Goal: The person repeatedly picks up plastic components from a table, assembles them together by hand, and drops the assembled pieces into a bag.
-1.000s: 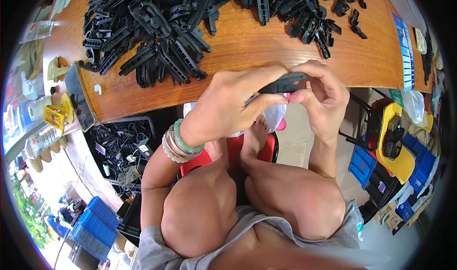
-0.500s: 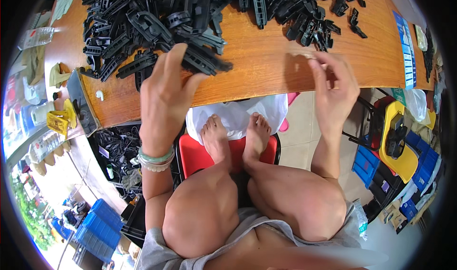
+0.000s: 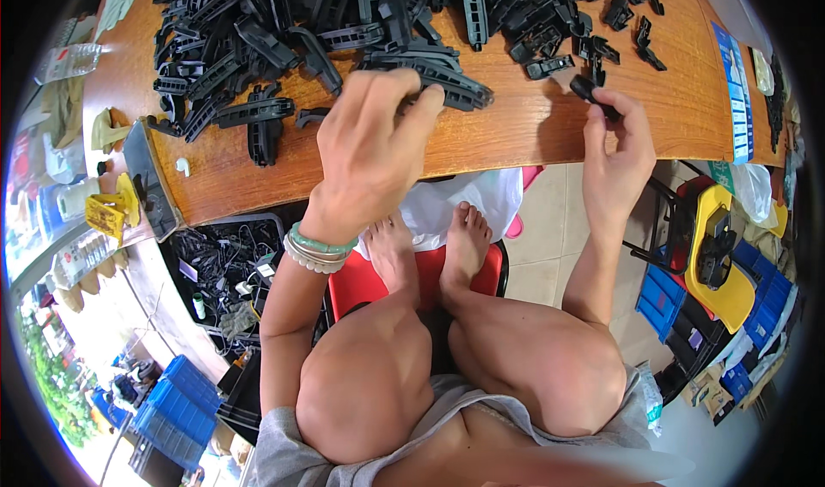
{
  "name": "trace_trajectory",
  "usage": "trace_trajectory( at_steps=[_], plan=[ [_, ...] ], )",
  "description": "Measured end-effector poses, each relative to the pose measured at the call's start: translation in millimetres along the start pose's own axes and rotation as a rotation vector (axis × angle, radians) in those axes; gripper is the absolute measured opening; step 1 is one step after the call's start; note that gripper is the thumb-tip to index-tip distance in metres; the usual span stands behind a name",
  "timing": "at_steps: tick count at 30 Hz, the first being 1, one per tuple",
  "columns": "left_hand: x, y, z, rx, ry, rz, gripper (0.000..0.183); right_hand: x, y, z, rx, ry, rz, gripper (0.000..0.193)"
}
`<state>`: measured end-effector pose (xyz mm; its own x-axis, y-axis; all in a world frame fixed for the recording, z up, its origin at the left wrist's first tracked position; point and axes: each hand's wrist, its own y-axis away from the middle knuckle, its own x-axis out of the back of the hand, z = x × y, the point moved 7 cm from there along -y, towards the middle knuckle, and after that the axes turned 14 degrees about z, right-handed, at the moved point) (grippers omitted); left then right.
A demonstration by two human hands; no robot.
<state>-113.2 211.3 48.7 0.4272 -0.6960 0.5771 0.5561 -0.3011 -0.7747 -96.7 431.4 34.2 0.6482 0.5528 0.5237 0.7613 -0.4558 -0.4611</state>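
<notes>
My left hand (image 3: 374, 148) reaches over the wooden table (image 3: 507, 139), its fingertips closed on a long black plastic part (image 3: 434, 73) at the near edge of a big pile of black plastic parts (image 3: 284, 23). My right hand (image 3: 617, 156) is raised at the table's front edge and pinches a small black plastic clip (image 3: 591, 90) between thumb and fingers. Bracelets sit on my left wrist. My bare knees and feet on a red stool (image 3: 369, 285) fill the lower middle.
Smaller black pieces (image 3: 619, 10) lie scattered at the table's far right. A white plastic bag (image 3: 464, 203) hangs under the table. A black bin of scrap (image 3: 219, 259) stands to the left, blue crates (image 3: 176, 401) lower left, a yellow chair (image 3: 722, 264) at right.
Both hands held one long black part together a second ago. They have separated: the left hand went to the pile and took hold of a long part, the right rose with a small clip.
</notes>
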Motion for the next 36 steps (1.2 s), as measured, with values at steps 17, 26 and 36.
trace_trajectory(
  at_steps=[17,26,36],
  plan=[
    [-6,-7,32,0.607,0.580,-0.270,0.043,-7,30,-35,-0.240,-0.661,-0.316,0.020],
    [-2,-6,31,0.474,0.608,-0.261,0.038,-6,16,-51,0.079,-0.530,-0.320,0.043],
    [0,-3,37,0.457,0.614,-0.201,0.037,-7,24,-50,0.052,-0.625,-0.362,0.039]
  ],
)
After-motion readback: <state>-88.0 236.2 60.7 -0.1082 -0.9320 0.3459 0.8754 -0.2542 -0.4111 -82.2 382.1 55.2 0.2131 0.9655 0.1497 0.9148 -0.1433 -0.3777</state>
